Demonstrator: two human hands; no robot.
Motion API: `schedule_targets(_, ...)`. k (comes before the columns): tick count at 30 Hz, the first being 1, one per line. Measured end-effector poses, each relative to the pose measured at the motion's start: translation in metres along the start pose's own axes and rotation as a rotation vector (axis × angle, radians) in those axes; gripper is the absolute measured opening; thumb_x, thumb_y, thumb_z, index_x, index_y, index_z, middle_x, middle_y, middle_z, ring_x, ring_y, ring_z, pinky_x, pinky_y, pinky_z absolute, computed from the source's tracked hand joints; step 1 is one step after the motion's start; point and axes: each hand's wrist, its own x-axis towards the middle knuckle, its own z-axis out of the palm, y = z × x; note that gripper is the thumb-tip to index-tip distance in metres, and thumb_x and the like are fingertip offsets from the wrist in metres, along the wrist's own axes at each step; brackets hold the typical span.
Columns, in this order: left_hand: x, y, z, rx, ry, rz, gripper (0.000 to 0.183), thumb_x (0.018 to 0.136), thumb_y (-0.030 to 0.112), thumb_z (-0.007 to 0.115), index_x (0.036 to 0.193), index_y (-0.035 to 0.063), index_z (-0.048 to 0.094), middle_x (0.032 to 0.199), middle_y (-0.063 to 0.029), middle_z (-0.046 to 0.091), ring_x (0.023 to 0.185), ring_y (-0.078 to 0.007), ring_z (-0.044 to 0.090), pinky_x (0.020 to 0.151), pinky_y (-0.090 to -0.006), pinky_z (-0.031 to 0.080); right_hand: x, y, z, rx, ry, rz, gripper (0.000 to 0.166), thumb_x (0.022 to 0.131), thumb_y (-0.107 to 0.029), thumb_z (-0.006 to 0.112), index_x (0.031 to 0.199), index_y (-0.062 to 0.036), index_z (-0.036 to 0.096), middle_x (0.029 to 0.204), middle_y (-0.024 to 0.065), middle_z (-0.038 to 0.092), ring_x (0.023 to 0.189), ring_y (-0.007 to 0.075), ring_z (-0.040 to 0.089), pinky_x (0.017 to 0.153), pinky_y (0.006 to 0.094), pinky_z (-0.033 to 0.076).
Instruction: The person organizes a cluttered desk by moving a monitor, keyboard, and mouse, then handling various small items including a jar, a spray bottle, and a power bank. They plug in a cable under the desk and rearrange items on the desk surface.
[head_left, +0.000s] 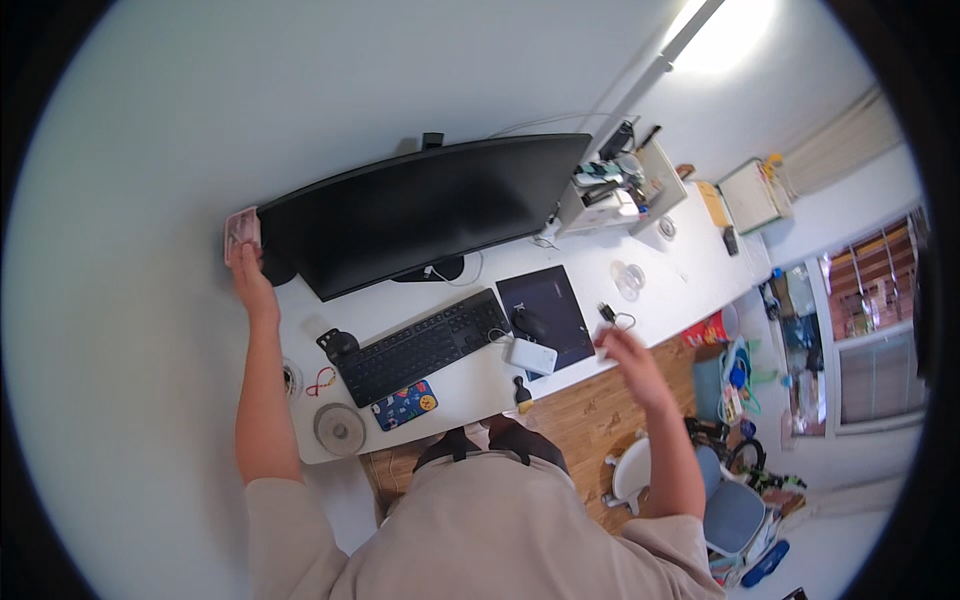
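Observation:
At the far left end of the desk, my left hand (252, 281) has its fingers on a pink translucent box (242, 231) beside the monitor's left edge. What the box contains is unclear. My right hand (632, 365) hangs slightly blurred over the desk's front edge, fingers loosely bent and apart, with nothing visible in it. Just beyond it lies a short black cable (609, 311) with a plug. Close by on its left are a dark mouse pad (551, 300), a black mouse (529, 324) and a white box-shaped device (533, 355) with a cord.
A wide black monitor (435, 210) stands on the white desk (465, 390) behind a black keyboard (424, 346). In front lie a patterned phone-shaped item (405, 405), a small brush (522, 394) and a round grey disc (340, 430). A filled organizer (600, 214) stands right; a chair (634, 472) is below.

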Motion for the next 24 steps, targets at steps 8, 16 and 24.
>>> schedule_targets(8,-0.006,0.064,0.032,-0.135,0.134,-0.344,0.069,0.104,0.061,0.050,0.145,0.0049,0.055,0.143,-0.0122,0.059,0.132,-0.0236,0.054,0.118,-0.0392,0.033,0.291,-0.098,-0.026,0.181,0.315,-0.484,0.065,0.108,-0.043,0.059,0.150,0.0062,0.047,0.148,0.0175,0.055,0.138,0.0236,0.050,0.118,0.0345,0.034)
schedule_targets(16,0.019,0.070,0.101,-0.189,0.229,-0.162,0.059,0.096,0.044,0.070,0.136,0.0001,0.061,0.139,-0.0090,0.059,0.126,-0.0209,0.052,0.111,-0.0332,0.038,0.365,-0.099,0.010,0.407,0.439,-0.327,0.066,0.105,-0.044,0.063,0.144,0.0077,0.049,0.137,0.0167,0.059,0.125,0.0225,0.054,0.110,0.0329,0.040)
schedule_targets(24,0.046,0.070,0.115,-0.213,0.281,-0.242,0.058,0.091,0.034,0.074,0.132,-0.0041,0.060,0.134,-0.0118,0.059,0.123,-0.0221,0.051,0.111,-0.0346,0.038,0.361,-0.093,0.014,0.288,0.450,-0.291,0.056,0.102,-0.041,0.070,0.129,0.0061,0.055,0.119,0.0129,0.064,0.106,0.0189,0.056,0.096,0.0335,0.046)
